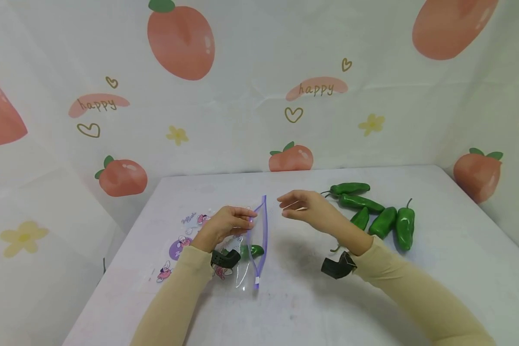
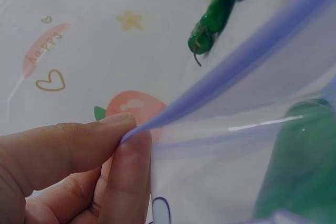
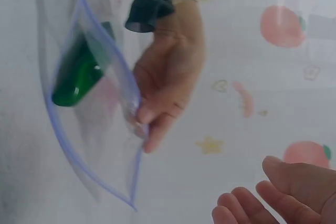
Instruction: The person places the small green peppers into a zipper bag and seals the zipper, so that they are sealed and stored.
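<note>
A clear zip bag (image 1: pixel 242 274) with a purple zip edge (image 1: pixel 265 230) and a white slider lies on the table, its mouth spread apart toward the right. Inside it, near the mouth, is a green pepper (image 3: pixel 81 77). My left hand (image 1: pixel 230 223) pinches one side of the mouth between thumb and forefinger; the left wrist view shows that pinch (image 2: pixel 128 135) up close. To the right of the bag, my right hand (image 1: pixel 309 209) hovers apart from it with loosely bent fingers and nothing in them.
Several green peppers (image 1: pixel 382 222) lie in a group on the right of the white table (image 1: pixel 311 312), partly behind the right forearm. A cloth printed with peaches (image 1: pixel 181 43) hangs behind the table. Pink and purple prints (image 1: pixel 179 250) show on the bag's left part.
</note>
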A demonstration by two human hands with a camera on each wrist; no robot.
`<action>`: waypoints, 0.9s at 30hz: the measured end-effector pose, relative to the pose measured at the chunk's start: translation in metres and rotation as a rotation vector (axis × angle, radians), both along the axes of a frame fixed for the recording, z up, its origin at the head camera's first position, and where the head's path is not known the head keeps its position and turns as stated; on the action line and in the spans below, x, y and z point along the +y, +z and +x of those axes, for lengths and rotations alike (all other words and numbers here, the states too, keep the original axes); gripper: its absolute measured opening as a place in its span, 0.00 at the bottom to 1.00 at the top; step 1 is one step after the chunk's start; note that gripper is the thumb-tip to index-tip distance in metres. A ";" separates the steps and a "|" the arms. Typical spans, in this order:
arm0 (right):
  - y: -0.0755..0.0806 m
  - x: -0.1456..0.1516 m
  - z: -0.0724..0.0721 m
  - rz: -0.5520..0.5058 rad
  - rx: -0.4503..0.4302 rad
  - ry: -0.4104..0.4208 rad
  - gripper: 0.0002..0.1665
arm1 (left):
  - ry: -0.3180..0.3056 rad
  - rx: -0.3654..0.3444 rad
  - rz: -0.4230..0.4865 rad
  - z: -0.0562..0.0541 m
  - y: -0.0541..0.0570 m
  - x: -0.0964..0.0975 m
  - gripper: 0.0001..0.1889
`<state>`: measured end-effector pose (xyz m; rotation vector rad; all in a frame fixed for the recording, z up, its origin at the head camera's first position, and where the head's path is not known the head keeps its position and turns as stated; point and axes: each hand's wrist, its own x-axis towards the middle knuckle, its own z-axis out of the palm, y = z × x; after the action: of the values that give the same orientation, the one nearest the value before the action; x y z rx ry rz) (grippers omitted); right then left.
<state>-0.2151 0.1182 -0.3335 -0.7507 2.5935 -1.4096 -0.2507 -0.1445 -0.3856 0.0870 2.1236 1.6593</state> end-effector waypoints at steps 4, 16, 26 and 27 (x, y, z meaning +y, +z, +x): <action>0.011 0.018 0.004 -0.046 0.010 -0.048 0.20 | -0.002 0.000 0.010 0.001 0.000 0.000 0.21; 0.034 0.062 0.016 -0.046 0.042 -0.188 0.22 | -0.005 0.001 0.012 0.002 -0.001 -0.002 0.21; 0.030 0.095 0.022 -0.061 0.128 -0.314 0.23 | 0.018 -0.013 -0.004 0.002 0.000 0.000 0.20; 0.029 0.099 0.022 -0.062 0.134 -0.323 0.23 | 0.019 -0.013 -0.009 0.002 -0.001 0.000 0.20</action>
<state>-0.1930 0.2170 -0.3044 -0.4617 2.8900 -1.5781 -0.2492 -0.1442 -0.3862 0.0530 2.1288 1.6569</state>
